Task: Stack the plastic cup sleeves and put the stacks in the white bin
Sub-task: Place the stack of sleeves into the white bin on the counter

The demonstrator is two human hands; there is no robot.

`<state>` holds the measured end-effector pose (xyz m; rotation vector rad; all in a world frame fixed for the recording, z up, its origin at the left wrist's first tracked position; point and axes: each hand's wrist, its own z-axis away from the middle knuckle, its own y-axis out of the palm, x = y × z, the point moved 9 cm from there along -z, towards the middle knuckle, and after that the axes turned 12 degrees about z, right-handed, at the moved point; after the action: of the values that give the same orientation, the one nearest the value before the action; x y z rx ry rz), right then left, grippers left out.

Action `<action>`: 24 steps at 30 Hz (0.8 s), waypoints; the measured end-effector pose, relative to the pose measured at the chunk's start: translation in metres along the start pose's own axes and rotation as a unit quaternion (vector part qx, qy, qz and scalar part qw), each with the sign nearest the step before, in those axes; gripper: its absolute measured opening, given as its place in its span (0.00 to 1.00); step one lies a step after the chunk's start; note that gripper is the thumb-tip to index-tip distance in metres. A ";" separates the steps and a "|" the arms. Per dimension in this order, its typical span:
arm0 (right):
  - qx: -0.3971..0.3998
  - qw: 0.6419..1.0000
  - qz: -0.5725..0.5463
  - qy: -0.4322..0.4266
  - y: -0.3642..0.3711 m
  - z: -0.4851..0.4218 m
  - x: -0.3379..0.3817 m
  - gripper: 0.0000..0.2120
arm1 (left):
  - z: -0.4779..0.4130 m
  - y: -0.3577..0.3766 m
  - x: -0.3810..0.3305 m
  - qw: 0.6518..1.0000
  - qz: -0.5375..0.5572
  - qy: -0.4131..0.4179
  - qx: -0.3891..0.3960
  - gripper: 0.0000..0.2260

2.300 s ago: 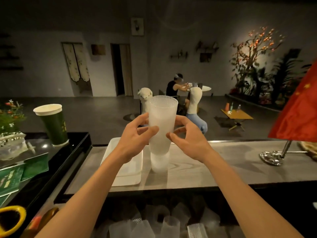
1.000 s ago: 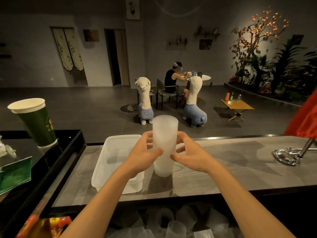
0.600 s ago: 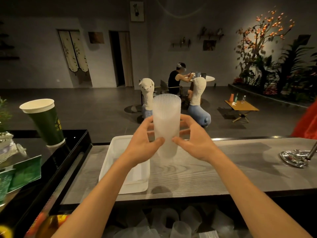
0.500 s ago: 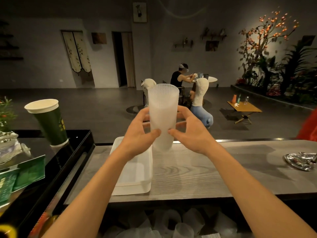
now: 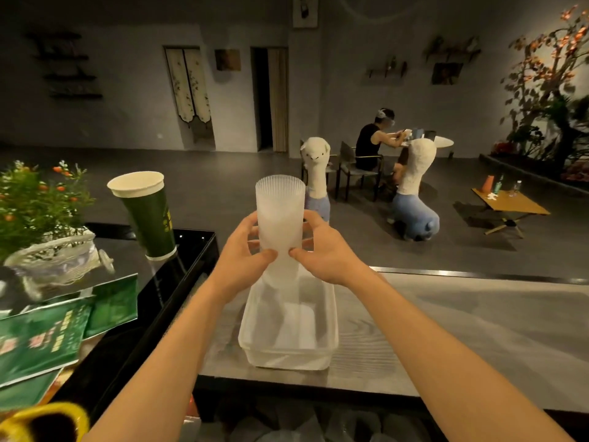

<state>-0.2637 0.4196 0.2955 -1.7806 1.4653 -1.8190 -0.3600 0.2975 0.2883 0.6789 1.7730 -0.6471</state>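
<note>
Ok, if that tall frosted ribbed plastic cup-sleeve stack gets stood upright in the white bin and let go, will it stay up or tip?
The tall frosted ribbed plastic cup-sleeve stack looks tip-prone: it narrows toward its base. It is probably light, since the left hand and right hand pinch it with fingertips only. The shallow white plastic bin has low walls, so laying it flat seems safer.

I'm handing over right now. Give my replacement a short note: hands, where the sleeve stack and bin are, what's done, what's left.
Left hand and right hand: both grip the stack of plastic cup sleeves, upright.
Stack: held in the air over the far end of the white bin, not yet set inside.
White bin: on the grey counter, nothing seen in it.
Done: this stack is assembled.
Left: lower it into the bin; loose sleeves below the counter edge remain to be stacked.
</note>
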 end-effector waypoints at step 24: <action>-0.105 0.994 0.001 0.014 -0.018 0.077 0.010 0.09 | 0.069 -0.023 -0.010 0.979 -0.080 0.023 -0.185 0.13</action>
<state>-0.1929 0.3835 0.2981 -1.8517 1.7240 -1.7512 -0.3291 0.2310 0.2812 0.3000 1.9377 -0.3920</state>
